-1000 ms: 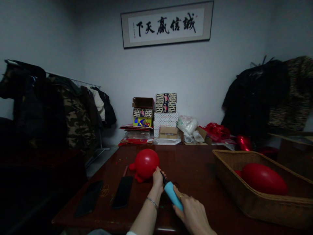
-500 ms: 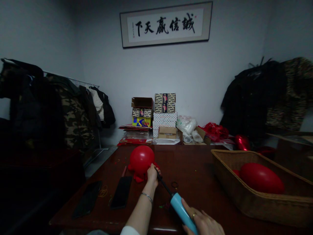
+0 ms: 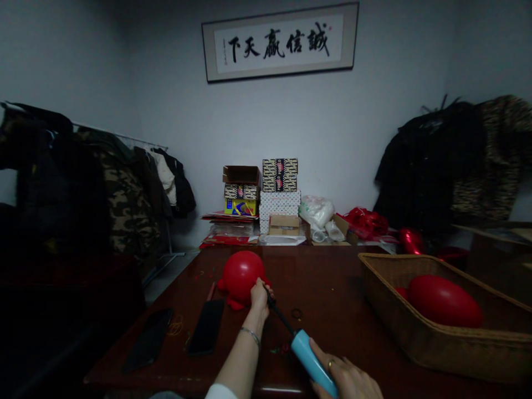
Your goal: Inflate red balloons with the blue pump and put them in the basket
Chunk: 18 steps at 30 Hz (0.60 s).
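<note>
A red balloon [image 3: 243, 272], partly filled and with short lobes round its lower side, rests on the dark wooden table. My left hand [image 3: 260, 295] is closed at its near right side, where the thin black nozzle of a hand pump meets it. The fingers hide the balloon's mouth, so how far the nozzle goes in cannot be seen. My right hand [image 3: 347, 377] wraps round the light blue barrel of the balloon pump [image 3: 310, 354] near the table's front edge. The pump slants from lower right up to the balloon.
On the right stands a wicker basket [image 3: 415, 344] with another red balloon [image 3: 444, 301] in it. Two dark phones, one a black phone [image 3: 206, 327], lie on the left beside yellow rubber bands [image 3: 175, 326]. A small black ring [image 3: 296, 314] lies near the pump. Stacked boxes [image 3: 280, 205] line the back.
The balloon's round part has shifted slightly right and down in view, and its lobes look a little rounder. The pump barrel sits marginally lower and further right. Both hands keep their hold.
</note>
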Each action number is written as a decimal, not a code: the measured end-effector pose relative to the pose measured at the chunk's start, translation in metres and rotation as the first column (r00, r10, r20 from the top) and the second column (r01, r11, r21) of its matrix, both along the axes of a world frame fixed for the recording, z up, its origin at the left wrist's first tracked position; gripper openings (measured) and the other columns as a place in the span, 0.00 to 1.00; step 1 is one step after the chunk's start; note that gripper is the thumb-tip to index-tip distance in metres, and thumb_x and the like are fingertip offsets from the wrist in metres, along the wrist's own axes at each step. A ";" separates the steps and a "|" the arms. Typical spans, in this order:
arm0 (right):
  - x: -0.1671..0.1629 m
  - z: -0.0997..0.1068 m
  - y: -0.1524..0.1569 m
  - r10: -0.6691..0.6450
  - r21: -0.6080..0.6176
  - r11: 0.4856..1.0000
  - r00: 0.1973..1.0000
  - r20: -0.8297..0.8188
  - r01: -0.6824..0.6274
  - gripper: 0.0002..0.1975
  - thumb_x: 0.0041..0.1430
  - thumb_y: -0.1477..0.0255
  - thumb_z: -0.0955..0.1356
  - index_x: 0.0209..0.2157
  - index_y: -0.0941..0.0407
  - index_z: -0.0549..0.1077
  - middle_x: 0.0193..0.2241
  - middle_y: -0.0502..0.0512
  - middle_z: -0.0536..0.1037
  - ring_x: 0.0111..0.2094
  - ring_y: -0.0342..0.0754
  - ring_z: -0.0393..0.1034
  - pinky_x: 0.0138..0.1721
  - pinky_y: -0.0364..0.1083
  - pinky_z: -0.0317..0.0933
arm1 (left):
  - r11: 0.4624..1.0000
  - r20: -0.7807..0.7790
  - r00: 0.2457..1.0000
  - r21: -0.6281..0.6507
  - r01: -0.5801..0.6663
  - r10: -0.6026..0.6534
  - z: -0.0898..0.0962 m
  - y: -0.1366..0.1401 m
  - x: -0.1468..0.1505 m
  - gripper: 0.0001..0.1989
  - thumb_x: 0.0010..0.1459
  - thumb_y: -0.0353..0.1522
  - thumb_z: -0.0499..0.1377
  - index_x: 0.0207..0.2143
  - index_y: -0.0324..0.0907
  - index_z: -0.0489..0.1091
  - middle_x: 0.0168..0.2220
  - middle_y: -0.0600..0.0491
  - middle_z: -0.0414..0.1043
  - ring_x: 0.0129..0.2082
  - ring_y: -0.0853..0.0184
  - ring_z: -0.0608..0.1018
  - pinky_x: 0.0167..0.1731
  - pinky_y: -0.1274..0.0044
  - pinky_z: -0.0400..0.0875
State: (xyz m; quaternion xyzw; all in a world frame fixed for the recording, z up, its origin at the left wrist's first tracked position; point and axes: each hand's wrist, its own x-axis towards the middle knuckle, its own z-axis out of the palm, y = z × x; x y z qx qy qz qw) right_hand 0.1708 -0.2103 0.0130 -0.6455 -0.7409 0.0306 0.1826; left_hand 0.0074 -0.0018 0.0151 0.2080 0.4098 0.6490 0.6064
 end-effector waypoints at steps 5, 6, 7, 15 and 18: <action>-0.017 0.013 0.013 0.009 0.011 1.000 1.000 -0.002 -0.009 0.29 0.52 0.72 0.64 0.57 0.45 0.61 0.44 0.50 0.77 0.42 0.50 0.73 0.45 0.47 0.63 | 1.000 0.001 1.000 0.012 0.013 -0.013 -0.002 -0.003 0.004 0.15 0.57 0.41 0.53 0.23 0.42 0.57 0.14 0.60 0.57 0.11 0.76 0.61 0.13 0.83 0.54; -0.020 0.015 0.016 0.003 0.016 1.000 1.000 0.003 -0.003 0.29 0.52 0.72 0.64 0.57 0.46 0.61 0.43 0.50 0.77 0.41 0.50 0.73 0.44 0.46 0.63 | 1.000 -0.001 1.000 0.014 0.014 -0.014 -0.002 -0.004 0.006 0.15 0.57 0.42 0.53 0.23 0.42 0.57 0.14 0.60 0.57 0.11 0.76 0.61 0.13 0.83 0.54; -0.024 0.018 0.019 -0.005 0.023 1.000 1.000 0.008 0.005 0.28 0.53 0.72 0.64 0.57 0.47 0.62 0.43 0.51 0.78 0.41 0.50 0.73 0.43 0.46 0.63 | 1.000 -0.001 1.000 0.013 0.020 -0.020 -0.003 -0.005 0.007 0.15 0.57 0.41 0.53 0.23 0.42 0.57 0.14 0.60 0.57 0.11 0.76 0.61 0.13 0.83 0.54; -0.044 0.026 0.040 -0.053 0.029 0.998 0.998 0.037 0.052 0.27 0.54 0.71 0.64 0.57 0.51 0.63 0.38 0.54 0.78 0.37 0.52 0.73 0.39 0.47 0.62 | 0.999 -0.001 0.999 0.003 0.047 -0.047 -0.012 -0.009 0.016 0.14 0.58 0.39 0.51 0.23 0.41 0.58 0.13 0.60 0.58 0.11 0.75 0.62 0.14 0.82 0.56; -0.047 0.022 0.043 -0.061 0.020 0.998 0.997 0.049 0.060 0.28 0.54 0.70 0.64 0.58 0.51 0.61 0.38 0.55 0.78 0.37 0.53 0.73 0.37 0.47 0.63 | 0.999 -0.028 0.999 -0.023 0.034 -0.034 -0.013 -0.007 0.014 0.13 0.59 0.37 0.50 0.24 0.41 0.58 0.13 0.60 0.58 0.11 0.75 0.62 0.14 0.82 0.56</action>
